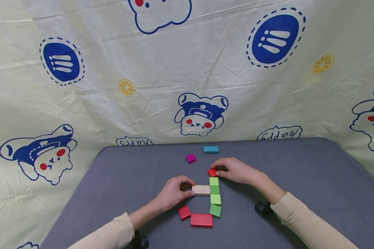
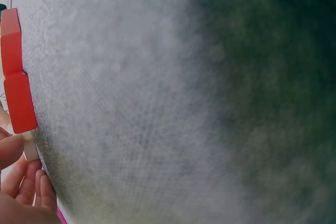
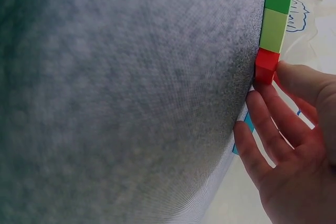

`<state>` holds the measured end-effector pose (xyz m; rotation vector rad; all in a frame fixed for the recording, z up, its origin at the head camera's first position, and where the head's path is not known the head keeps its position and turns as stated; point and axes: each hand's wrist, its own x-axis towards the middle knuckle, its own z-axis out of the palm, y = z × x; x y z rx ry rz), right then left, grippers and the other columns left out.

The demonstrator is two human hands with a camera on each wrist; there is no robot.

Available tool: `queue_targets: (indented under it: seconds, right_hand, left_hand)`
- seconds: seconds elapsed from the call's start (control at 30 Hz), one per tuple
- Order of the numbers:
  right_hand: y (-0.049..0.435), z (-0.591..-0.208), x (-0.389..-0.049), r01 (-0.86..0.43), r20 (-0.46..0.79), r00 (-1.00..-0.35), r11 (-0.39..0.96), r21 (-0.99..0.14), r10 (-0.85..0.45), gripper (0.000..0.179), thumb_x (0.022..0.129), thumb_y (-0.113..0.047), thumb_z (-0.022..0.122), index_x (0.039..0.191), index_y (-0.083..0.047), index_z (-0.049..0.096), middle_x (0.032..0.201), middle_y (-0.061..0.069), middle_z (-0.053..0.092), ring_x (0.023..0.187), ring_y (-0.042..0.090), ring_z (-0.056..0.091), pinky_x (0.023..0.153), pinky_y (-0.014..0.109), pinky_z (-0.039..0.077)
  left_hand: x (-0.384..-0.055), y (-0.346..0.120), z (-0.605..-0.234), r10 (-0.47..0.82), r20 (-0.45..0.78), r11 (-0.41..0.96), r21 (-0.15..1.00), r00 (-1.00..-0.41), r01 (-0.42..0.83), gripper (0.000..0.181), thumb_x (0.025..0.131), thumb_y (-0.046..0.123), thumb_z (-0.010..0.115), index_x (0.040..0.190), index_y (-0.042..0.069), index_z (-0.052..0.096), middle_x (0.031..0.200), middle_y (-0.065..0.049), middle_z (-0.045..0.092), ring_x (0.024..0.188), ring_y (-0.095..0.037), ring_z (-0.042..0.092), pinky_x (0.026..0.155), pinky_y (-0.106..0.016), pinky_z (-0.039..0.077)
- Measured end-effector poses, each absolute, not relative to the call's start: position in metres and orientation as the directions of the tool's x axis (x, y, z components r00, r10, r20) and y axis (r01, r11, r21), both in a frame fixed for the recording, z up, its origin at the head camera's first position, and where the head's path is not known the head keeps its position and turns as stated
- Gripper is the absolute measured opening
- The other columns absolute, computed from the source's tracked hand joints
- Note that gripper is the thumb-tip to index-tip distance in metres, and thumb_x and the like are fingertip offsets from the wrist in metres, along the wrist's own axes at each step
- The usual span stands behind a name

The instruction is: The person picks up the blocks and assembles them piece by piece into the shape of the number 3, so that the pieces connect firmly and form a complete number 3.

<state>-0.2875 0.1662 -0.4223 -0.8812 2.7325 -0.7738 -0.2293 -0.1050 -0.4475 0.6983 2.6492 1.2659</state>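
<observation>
My left hand (image 1: 174, 192) pinches the left end of a plain wooden block (image 1: 201, 190), whose right end meets a column of light and dark green blocks (image 1: 215, 199). At the column's far end, my right hand (image 1: 237, 170) pinches a small red block (image 1: 212, 172) between thumb and fingers. That red block (image 3: 266, 66) sits against a light green one (image 3: 273, 30) in the right wrist view. Nearer me lie a wide red block (image 1: 201, 220) and a tilted red block (image 1: 184, 213) beside it. The left wrist view shows my thumb on the wooden block (image 2: 31, 148).
A magenta block (image 1: 191, 158) and a blue block (image 1: 211, 149) lie farther back on the grey table (image 1: 127, 173). Behind the table hangs a printed cloth (image 1: 156, 62). Dark wrist devices (image 1: 263, 208) show below both sleeves.
</observation>
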Motion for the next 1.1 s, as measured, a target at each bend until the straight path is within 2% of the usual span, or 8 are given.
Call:
queue_targets:
  seconds: [0.33,0.67,0.87,1.1]
  right_hand:
    - [0.167,-0.421,-0.284,-0.491,0.020,-0.819,0.682,-0.542,-0.574,0.028,0.095,-0.011,0.065,0.123,-0.009,0.067,0.112,-0.001,0.065,0.096,0.015,0.058,0.088,0.041,0.048]
    - [0.168,-0.412,-0.263,-0.491,0.056,-0.828,0.675,-0.551,-0.557,0.028,0.094,-0.014,0.068,0.122,-0.013,0.067,0.118,-0.001,0.064,0.110,0.022,0.058,0.094,0.047,0.047]
    - [0.165,-0.409,-0.246,-0.527,0.057,-0.798,0.648,-0.550,-0.600,0.029,0.092,-0.015,0.070,0.121,-0.014,0.068,0.121,-0.001,0.063,0.113,0.023,0.056,0.096,0.048,0.045]
    - [0.162,-0.409,-0.234,-0.556,0.054,-0.773,0.635,-0.536,-0.632,0.026,0.091,-0.014,0.071,0.116,-0.015,0.068,0.115,-0.004,0.063,0.107,0.022,0.056,0.093,0.047,0.047]
  left_hand:
    - [-0.230,-0.104,-0.449,0.451,0.087,0.543,0.763,-0.888,0.350,0.020,0.086,0.012,0.076,0.106,0.012,0.072,0.100,0.005,0.064,0.092,-0.014,0.058,0.083,-0.031,0.049]
    - [-0.229,-0.104,-0.449,0.453,0.100,0.536,0.763,-0.886,0.360,0.020,0.086,0.012,0.076,0.106,0.012,0.073,0.100,0.004,0.065,0.091,-0.014,0.058,0.083,-0.030,0.049]
    - [-0.230,-0.105,-0.449,0.458,0.103,0.533,0.762,-0.883,0.366,0.019,0.087,0.012,0.075,0.106,0.012,0.072,0.100,0.003,0.065,0.091,-0.014,0.058,0.083,-0.030,0.049]
    - [-0.230,-0.105,-0.450,0.464,0.101,0.526,0.768,-0.880,0.365,0.019,0.087,0.012,0.075,0.106,0.012,0.072,0.101,0.003,0.065,0.091,-0.014,0.058,0.083,-0.030,0.049]
